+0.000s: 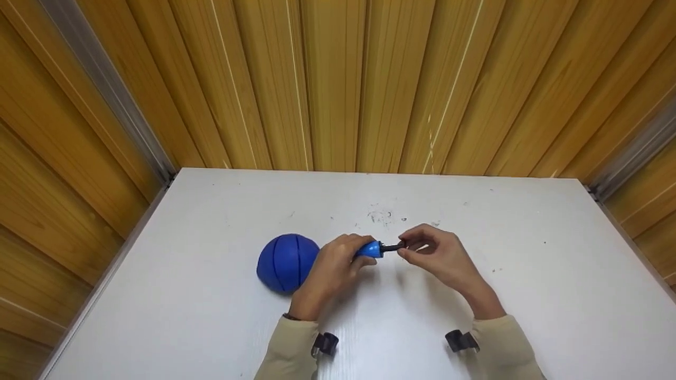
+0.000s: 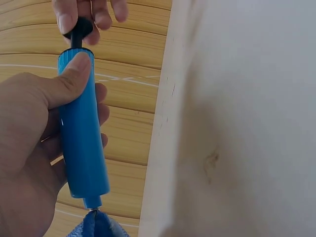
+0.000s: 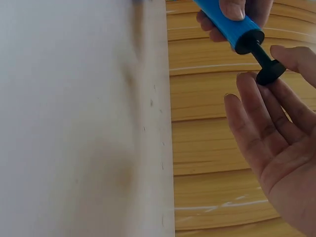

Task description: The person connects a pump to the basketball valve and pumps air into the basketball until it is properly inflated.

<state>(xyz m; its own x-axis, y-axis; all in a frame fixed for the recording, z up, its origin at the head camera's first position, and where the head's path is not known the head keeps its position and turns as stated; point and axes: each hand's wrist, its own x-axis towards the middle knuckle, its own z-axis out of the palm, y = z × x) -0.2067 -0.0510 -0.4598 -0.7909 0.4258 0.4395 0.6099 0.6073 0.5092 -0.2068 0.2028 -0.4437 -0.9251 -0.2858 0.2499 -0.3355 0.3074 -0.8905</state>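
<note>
My left hand (image 1: 334,259) grips the blue barrel of a small hand pump (image 2: 81,138), with the thumb lying along it near the top in the left wrist view. From the barrel's other end a short nozzle meets the textured blue surface of the ball (image 2: 98,226). In the head view that ball (image 1: 282,266), blue with dark seam lines, sits left of my left hand and looks misshapen. My right hand (image 1: 443,258) pinches the pump's black T-shaped handle (image 3: 269,73) between thumb and fingertips. A short length of black rod shows between handle and barrel.
A white tabletop (image 1: 200,327) with dark scuff marks lies under the hands. Yellow wood-look panels (image 1: 332,84) stand behind it and at both sides. Black camera mounts (image 1: 326,344) sit at the beige sleeves (image 1: 504,343).
</note>
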